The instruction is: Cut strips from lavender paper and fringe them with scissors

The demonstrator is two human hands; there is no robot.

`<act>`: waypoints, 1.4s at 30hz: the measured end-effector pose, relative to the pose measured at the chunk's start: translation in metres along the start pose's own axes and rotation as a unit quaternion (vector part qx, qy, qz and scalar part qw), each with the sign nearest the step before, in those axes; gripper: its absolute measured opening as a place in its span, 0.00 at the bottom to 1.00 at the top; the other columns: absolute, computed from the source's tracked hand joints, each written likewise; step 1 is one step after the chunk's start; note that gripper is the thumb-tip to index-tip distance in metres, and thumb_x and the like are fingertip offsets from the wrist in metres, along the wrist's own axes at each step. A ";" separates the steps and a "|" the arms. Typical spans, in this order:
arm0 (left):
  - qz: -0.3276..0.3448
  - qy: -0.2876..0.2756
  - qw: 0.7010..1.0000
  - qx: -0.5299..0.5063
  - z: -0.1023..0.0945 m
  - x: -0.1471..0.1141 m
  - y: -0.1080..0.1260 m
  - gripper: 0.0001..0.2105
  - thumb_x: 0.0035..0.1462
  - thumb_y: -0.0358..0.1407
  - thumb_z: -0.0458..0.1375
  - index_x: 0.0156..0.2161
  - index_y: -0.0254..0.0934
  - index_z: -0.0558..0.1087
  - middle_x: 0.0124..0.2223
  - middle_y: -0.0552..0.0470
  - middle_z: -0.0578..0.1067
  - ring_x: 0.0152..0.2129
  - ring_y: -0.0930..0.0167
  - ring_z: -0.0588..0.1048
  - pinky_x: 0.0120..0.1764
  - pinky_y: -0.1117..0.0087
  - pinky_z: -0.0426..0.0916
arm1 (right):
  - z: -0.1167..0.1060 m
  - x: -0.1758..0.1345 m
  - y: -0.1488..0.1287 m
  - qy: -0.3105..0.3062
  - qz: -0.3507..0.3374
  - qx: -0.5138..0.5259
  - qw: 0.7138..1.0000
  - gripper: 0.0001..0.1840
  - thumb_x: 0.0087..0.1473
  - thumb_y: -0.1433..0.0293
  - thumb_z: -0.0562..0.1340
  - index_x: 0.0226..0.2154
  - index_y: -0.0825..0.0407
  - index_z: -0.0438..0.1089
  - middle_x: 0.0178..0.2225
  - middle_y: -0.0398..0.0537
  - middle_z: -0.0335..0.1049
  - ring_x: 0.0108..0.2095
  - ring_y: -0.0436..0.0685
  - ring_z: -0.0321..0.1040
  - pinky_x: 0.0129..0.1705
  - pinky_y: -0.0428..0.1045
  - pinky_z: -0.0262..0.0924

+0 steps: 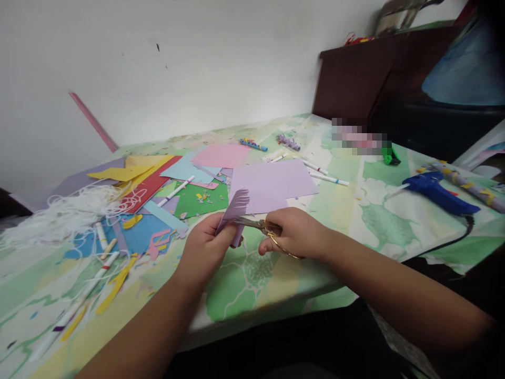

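My left hand [211, 239] pinches a strip of purple paper [236, 206] over the table's front edge. A row of thin cuts makes a fringe along the strip's right side. With its fingers through the gold handles, my right hand [295, 231] grips a pair of scissors [254, 223]. The blades reach left to the strip, close to my left thumb; how far they are apart I cannot tell. Just behind both hands lie larger sheets of light purple paper [272, 181].
A tangle of white string [74, 210], coloured paper such as a red sheet [152, 184], and markers [90, 284] spread over the left. A blue glue gun [440, 193] with a black cord lies at right. Farther back are a blue decorated roll [254, 145] and a purple one [289, 141].
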State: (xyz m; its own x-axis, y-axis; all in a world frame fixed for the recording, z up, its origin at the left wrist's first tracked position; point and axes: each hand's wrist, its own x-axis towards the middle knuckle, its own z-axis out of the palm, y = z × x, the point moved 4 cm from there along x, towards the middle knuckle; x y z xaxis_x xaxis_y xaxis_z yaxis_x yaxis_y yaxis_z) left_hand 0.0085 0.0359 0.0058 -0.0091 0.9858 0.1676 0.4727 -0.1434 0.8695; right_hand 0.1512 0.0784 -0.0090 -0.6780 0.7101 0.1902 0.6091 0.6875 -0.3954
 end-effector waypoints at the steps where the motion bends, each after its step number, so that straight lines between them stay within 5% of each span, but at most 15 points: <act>1: -0.001 0.001 1.000 -0.001 0.000 0.000 0.000 0.11 0.49 0.32 0.48 0.18 0.37 0.61 0.18 0.59 0.62 0.18 0.77 0.61 0.24 0.76 0.56 | 0.000 0.000 0.000 0.000 0.000 0.000 1.000 0.27 0.34 0.44 0.52 0.17 0.53 0.55 0.16 0.39 0.54 0.18 0.45 0.46 0.20 0.42 0.39; 10: -0.022 -0.004 1.000 -0.005 0.000 -0.001 0.000 0.12 0.48 0.35 0.49 0.17 0.37 0.64 0.18 0.58 0.64 0.18 0.76 0.62 0.24 0.74 0.56 | -0.001 -0.002 0.003 0.010 -0.003 -0.008 1.000 0.28 0.33 0.44 0.52 0.17 0.53 0.56 0.15 0.40 0.55 0.18 0.45 0.47 0.20 0.42 0.39; 24: -0.105 0.073 0.987 -0.092 -0.007 -0.008 -0.010 0.08 0.45 0.36 0.50 0.22 0.39 0.69 0.19 0.57 0.68 0.17 0.74 0.64 0.21 0.76 0.59 | 0.000 -0.002 -0.001 0.016 -0.019 0.023 0.999 0.24 0.34 0.50 0.57 0.15 0.54 0.54 0.14 0.37 0.52 0.18 0.44 0.46 0.20 0.42 0.39; 33: -0.081 0.107 0.991 -0.007 -0.012 -0.007 -0.003 0.09 0.43 0.37 0.49 0.19 0.38 0.69 0.18 0.53 0.70 0.17 0.70 0.67 0.19 0.74 0.60 | 0.002 0.000 0.001 -0.006 -0.024 0.039 0.999 0.23 0.35 0.51 0.57 0.15 0.54 0.54 0.14 0.37 0.51 0.18 0.45 0.46 0.20 0.42 0.39; 42: -0.087 0.091 0.991 -0.034 -0.010 -0.005 0.000 0.10 0.43 0.32 0.48 0.15 0.38 0.67 0.14 0.54 0.66 0.13 0.73 0.63 0.16 0.74 0.57 | 0.000 -0.002 0.000 -0.011 -0.018 0.037 0.999 0.22 0.35 0.52 0.58 0.15 0.54 0.56 0.15 0.37 0.52 0.19 0.45 0.47 0.21 0.42 0.40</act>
State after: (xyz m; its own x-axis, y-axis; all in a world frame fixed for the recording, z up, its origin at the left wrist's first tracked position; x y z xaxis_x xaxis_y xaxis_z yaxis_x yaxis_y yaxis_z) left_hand 0.0003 0.0299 0.0097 -0.2467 0.9651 0.0874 0.3894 0.0161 0.9209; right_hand 0.1524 0.0769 -0.0093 -0.7087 0.6805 0.1863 0.5518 0.6991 -0.4547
